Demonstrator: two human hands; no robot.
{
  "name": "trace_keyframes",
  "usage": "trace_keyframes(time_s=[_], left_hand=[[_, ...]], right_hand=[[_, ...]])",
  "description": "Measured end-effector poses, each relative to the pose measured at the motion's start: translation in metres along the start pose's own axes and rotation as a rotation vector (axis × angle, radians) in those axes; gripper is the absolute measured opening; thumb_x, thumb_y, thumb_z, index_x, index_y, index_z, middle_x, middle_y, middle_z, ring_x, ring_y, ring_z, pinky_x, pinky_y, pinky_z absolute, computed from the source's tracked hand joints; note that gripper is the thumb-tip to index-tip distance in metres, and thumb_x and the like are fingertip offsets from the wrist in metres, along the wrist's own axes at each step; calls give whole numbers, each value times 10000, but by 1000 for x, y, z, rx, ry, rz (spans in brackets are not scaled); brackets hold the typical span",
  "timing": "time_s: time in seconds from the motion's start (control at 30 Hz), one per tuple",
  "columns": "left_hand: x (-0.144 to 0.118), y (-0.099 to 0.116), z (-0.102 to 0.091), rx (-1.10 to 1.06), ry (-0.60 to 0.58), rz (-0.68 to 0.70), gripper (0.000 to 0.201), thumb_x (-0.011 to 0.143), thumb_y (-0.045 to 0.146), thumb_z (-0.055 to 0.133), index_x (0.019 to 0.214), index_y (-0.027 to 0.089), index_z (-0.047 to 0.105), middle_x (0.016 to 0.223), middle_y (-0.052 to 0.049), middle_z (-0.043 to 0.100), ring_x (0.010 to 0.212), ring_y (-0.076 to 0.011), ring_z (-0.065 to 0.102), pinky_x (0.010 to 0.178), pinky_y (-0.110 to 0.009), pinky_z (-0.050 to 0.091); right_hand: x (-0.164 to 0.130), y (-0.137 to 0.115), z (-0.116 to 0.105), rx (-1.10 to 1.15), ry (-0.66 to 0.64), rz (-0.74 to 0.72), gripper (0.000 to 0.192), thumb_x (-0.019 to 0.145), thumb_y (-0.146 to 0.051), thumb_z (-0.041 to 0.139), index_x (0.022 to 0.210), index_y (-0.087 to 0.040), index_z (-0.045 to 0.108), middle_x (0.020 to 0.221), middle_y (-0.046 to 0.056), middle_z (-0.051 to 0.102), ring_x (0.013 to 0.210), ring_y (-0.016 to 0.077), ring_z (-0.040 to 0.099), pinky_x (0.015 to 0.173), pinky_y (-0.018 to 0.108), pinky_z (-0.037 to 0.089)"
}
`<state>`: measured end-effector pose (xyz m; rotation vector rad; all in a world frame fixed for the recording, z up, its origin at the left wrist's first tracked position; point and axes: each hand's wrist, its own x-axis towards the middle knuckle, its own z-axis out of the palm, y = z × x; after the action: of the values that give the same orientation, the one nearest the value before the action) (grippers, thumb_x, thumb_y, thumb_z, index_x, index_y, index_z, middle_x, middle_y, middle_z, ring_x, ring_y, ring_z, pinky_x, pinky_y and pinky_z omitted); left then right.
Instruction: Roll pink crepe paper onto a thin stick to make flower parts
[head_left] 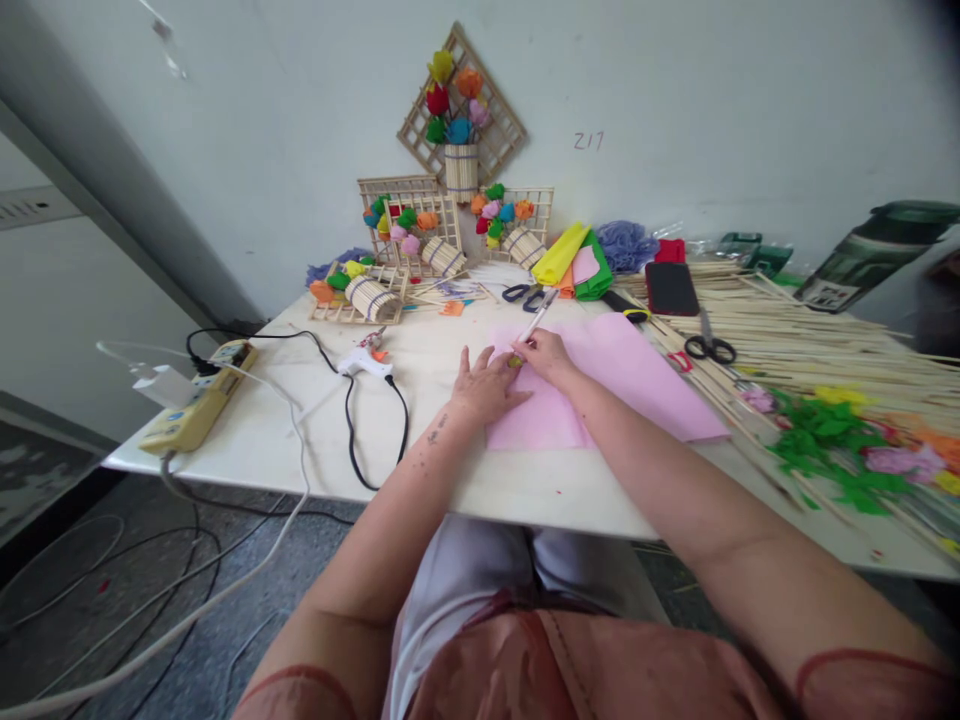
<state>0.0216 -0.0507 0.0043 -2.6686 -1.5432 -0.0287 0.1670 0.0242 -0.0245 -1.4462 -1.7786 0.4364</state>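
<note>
A pink sheet of paper (pixel 622 385) lies flat on the white table. My left hand (pixel 489 388) rests on the sheet's left part with its fingers spread. A small yellowish-green piece (pixel 515 361) lies on the paper by my left fingertips; its exact kind is too small to tell. My right hand (pixel 544 358) grips a white pen (pixel 538 318) that slants up and away, its tip at the small piece and partly hidden by the fingers. Just beyond the pen lie dark-handled scissors (pixel 525 295).
To the left are a white glue gun (pixel 365 365) with a black cord and a yellow power strip (pixel 199 400). Stick frames with paper flowers (pixel 491 215) stand behind. On the right are a phone (pixel 671 289), more scissors (pixel 709 345), wooden sticks (pixel 795 330), crepe scraps (pixel 825 430) and a bottle (pixel 874 255).
</note>
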Motion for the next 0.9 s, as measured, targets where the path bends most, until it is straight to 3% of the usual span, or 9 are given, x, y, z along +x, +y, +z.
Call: trace_keyframes(time_s=[0.27,0.9], left_hand=[[0,-1,0,-6,-11,14,554,887,586,246,1369,333,349,1429,40,360,1334,-279,219,1068,-588,-21],[-1,3,-4,-39,-62,10,567,900,529,286,1380,232,336,1456,-14,310,1317,-275,250,1083,-482,179]], right_hand=[[-5,-6,-7,-145,-8,1,233,767,-362,554,814,-168,672,792,43,680,703,140,589,613,223,413],[-6,-13,-8,-226,-75,32,272,789,-390,531,860,-159,656,865,56,672,739,142,581,629,231,388]])
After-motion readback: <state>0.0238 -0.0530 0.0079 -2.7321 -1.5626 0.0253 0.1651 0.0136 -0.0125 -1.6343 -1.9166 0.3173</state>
